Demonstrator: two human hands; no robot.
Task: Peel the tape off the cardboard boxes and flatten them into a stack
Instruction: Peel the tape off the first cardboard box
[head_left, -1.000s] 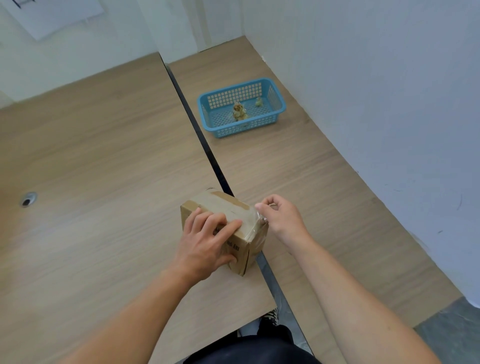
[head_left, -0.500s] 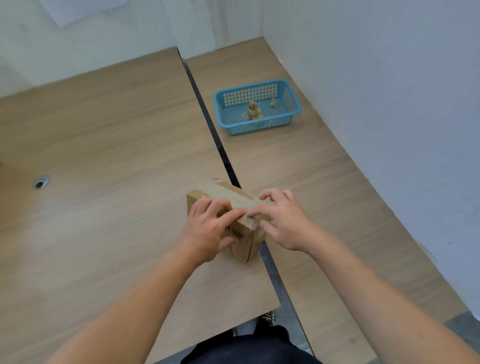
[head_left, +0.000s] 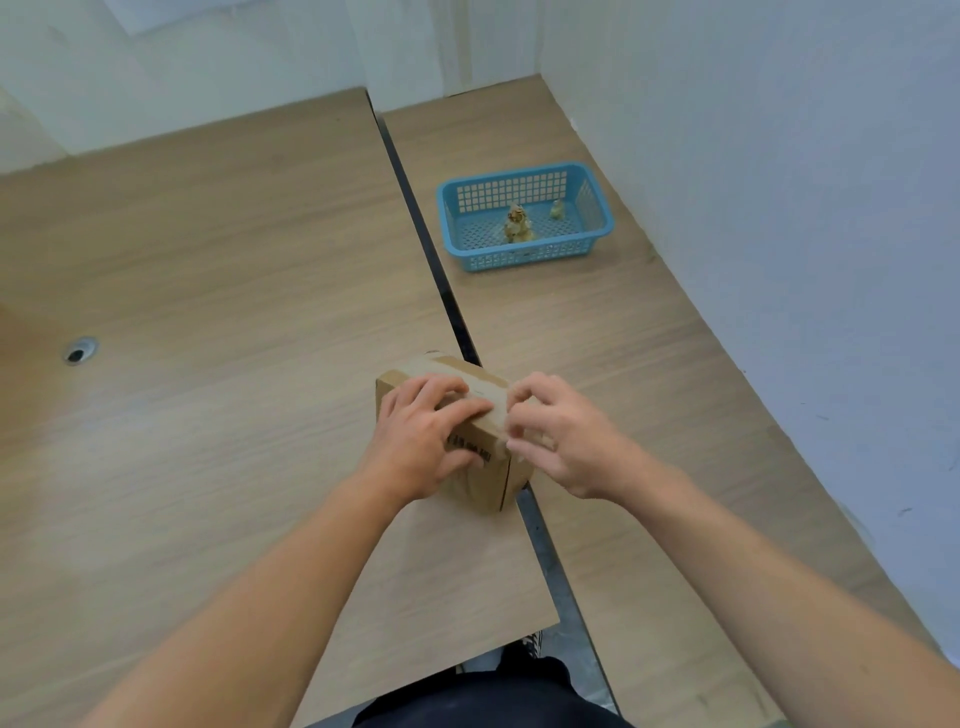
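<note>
A small brown cardboard box (head_left: 480, 491) with tape along its top stands at the near edge of the left wooden table, beside the gap between the tables. My left hand (head_left: 423, 439) grips it, fingers curled over the top and thumb on the printed front face. My right hand (head_left: 563, 439) is at the box's right top edge, its curled fingertips pinching at the tape (head_left: 498, 410) there. Both hands hide most of the box's top and right end.
A blue plastic basket (head_left: 519, 260) stands further back on the right table, with crumpled tape wads (head_left: 518, 226) inside. A dark gap (head_left: 449, 306) separates the two tables. There is a cable hole (head_left: 79, 354) at the left and a white wall close on the right.
My right hand went from pinching lifted tape at the box's right corner to lying on the top, and now curls its fingertips at that edge. My left hand kept its grip.
</note>
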